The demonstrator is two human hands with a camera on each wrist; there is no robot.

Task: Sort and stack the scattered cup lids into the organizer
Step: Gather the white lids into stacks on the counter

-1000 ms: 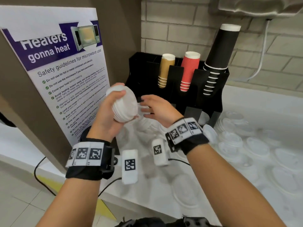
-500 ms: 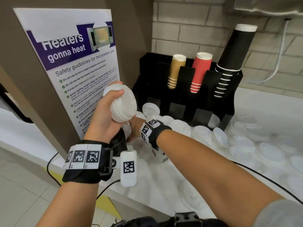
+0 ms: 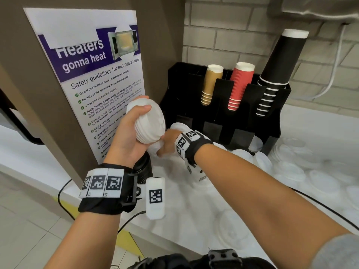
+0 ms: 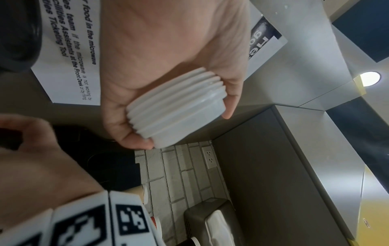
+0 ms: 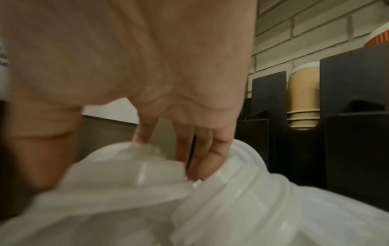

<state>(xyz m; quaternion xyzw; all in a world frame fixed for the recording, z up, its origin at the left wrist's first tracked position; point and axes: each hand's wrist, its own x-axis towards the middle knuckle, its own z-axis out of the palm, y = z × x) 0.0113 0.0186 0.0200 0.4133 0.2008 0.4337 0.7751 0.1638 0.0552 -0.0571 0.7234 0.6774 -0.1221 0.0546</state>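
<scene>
My left hand point(image 3: 134, 133) is raised in front of the poster and grips a stack of several white cup lids point(image 3: 149, 123), thumb on top; the left wrist view shows the stack point(image 4: 176, 106) sideways in the curled fingers point(image 4: 229, 99). My right hand point(image 3: 165, 146) reaches under that stack, down to the loose lids on the counter. In the blurred right wrist view its fingers point(image 5: 202, 159) tuck behind the far edge of a white lid point(image 5: 130, 171) with the thumb on the near side. The black organizer point(image 3: 272, 123) stands behind both hands.
Stacks of tan cups point(image 3: 211, 84), red cups point(image 3: 240, 86) and black cups point(image 3: 279, 65) stand in the organizer's top. Several white lids point(image 3: 291, 167) lie scattered over the white counter to the right. A microwave poster point(image 3: 93, 74) covers the panel on the left.
My right hand has left the side of the held stack, dropped to the counter on the left below it, and taken hold of a loose lid. The left hand has barely moved.
</scene>
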